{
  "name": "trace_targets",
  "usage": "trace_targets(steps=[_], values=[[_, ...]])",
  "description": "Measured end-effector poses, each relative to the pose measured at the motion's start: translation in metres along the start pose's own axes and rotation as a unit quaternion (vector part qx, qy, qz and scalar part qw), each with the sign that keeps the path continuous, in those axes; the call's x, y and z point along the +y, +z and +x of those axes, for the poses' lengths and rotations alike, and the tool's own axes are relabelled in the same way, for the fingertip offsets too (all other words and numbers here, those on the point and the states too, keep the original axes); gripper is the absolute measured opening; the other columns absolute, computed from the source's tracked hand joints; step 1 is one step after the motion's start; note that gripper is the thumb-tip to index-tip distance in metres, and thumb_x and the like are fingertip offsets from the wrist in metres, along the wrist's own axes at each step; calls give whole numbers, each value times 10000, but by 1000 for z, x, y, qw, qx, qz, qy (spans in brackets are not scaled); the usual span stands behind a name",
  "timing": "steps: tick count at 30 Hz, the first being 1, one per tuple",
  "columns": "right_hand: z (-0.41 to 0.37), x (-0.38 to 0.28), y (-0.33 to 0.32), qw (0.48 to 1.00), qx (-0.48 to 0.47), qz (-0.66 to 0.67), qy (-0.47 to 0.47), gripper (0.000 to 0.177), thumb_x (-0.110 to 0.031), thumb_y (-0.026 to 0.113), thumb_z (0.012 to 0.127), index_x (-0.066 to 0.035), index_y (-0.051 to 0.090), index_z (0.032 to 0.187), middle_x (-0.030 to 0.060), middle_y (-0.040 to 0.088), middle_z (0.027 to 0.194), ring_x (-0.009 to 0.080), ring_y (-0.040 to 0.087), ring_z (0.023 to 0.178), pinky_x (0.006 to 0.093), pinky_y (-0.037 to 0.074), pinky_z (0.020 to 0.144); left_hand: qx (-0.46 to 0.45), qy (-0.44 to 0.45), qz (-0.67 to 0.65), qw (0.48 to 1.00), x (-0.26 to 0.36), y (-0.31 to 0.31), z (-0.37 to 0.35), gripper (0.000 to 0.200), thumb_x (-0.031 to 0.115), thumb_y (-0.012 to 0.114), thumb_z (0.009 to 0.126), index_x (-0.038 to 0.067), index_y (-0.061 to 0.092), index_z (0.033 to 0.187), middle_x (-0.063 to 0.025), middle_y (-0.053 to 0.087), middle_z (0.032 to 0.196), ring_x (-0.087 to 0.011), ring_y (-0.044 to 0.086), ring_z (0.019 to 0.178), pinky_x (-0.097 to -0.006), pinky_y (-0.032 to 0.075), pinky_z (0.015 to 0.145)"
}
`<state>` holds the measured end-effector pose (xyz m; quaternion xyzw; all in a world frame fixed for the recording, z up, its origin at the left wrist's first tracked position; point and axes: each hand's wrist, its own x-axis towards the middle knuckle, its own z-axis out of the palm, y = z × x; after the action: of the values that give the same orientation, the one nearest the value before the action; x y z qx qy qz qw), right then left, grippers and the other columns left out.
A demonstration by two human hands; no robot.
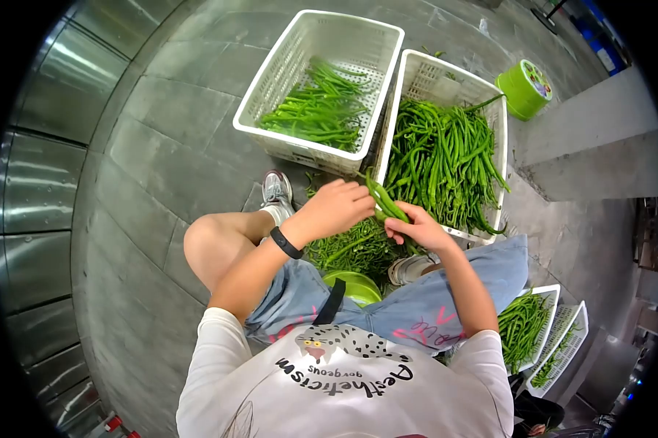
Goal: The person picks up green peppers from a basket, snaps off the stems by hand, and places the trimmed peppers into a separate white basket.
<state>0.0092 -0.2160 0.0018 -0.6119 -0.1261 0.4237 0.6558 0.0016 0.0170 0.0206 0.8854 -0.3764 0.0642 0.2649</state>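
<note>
Both hands are closed on a few long green peppers (384, 203): the left hand (337, 208) (black band at the wrist) wraps their upper part, and the right hand (418, 230) pinches the lower ends, just off the near corner of the fuller crate (435, 73). Beneath them a loose pepper pile (351, 248) lies on the floor between the shoes, a green bowl (358, 286) at its near edge, with the emptier crate (347, 40) alongside

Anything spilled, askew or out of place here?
A heap of green peppers lies loose on the floor between the shoes, outside the two white crates; it may be a working pile, not a spill. Both the left hand and right hand grip a pepper bunch. Nothing else stands out.
</note>
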Motion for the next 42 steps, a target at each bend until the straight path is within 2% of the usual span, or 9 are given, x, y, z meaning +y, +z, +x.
trace_targets(steps=[7,11,18,24,27,29,33,37,42], values=[[-10,11,8,999,13,47,-18,145,-162,606,899,-26,578,942,2,569,709,46,449,543,183,358,500,-56,1,-212,976,4,6,10,187,211,665,800,47,609,871,-86,593,783,-264,569,739,-365,466,655],[-11,10,7,997,-10,70,-37,141,-162,594,906,-26,576,942,4,566,714,44,447,541,186,356,494,-161,-125,-304,931,-2,4,7,186,199,647,828,14,631,813,-112,600,738,-288,581,699,-359,463,645],[-17,7,15,997,-23,67,-21,175,-178,593,910,-30,600,1002,-2,565,712,35,441,527,184,344,477,-112,-52,-377,918,4,10,4,241,248,622,861,10,661,868,-123,649,814,-248,610,723,-323,460,631],[-21,10,20,985,-41,155,-60,243,-240,571,922,-8,588,991,11,554,689,68,467,533,208,373,532,-173,-187,-581,773,4,17,-4,329,335,547,931,16,617,885,-41,599,760,-136,565,721,-274,440,652],[-8,19,23,926,93,357,-75,242,-271,579,914,-41,569,990,19,580,843,111,538,688,295,479,657,-2,-261,-696,669,6,27,3,282,316,519,948,42,581,920,3,535,742,-102,522,739,-244,417,694],[-3,19,14,870,170,452,-98,249,-295,571,918,-57,551,985,12,542,856,121,517,790,293,474,720,25,-304,-655,692,-4,25,9,191,232,512,944,50,570,946,3,532,796,-84,511,772,-236,414,729],[0,15,-6,783,189,574,-148,221,-274,502,957,-54,508,951,29,465,834,134,441,732,268,429,694,-125,-309,-576,746,2,41,3,173,222,547,934,70,559,1014,3,579,916,-76,531,858,-233,433,759],[-3,14,-12,796,209,545,-160,233,-283,534,940,-52,545,968,56,576,933,171,553,871,330,483,798,-202,-304,-650,667,17,59,-3,219,233,572,928,55,554,1054,11,599,878,-61,532,773,-218,434,685],[-5,22,-14,799,240,528,-158,224,-284,532,940,-66,553,986,66,603,987,191,580,951,373,484,870,-153,-285,-582,746,15,58,1,247,213,651,875,46,592,1047,20,604,826,-55,526,730,-213,426,658]])
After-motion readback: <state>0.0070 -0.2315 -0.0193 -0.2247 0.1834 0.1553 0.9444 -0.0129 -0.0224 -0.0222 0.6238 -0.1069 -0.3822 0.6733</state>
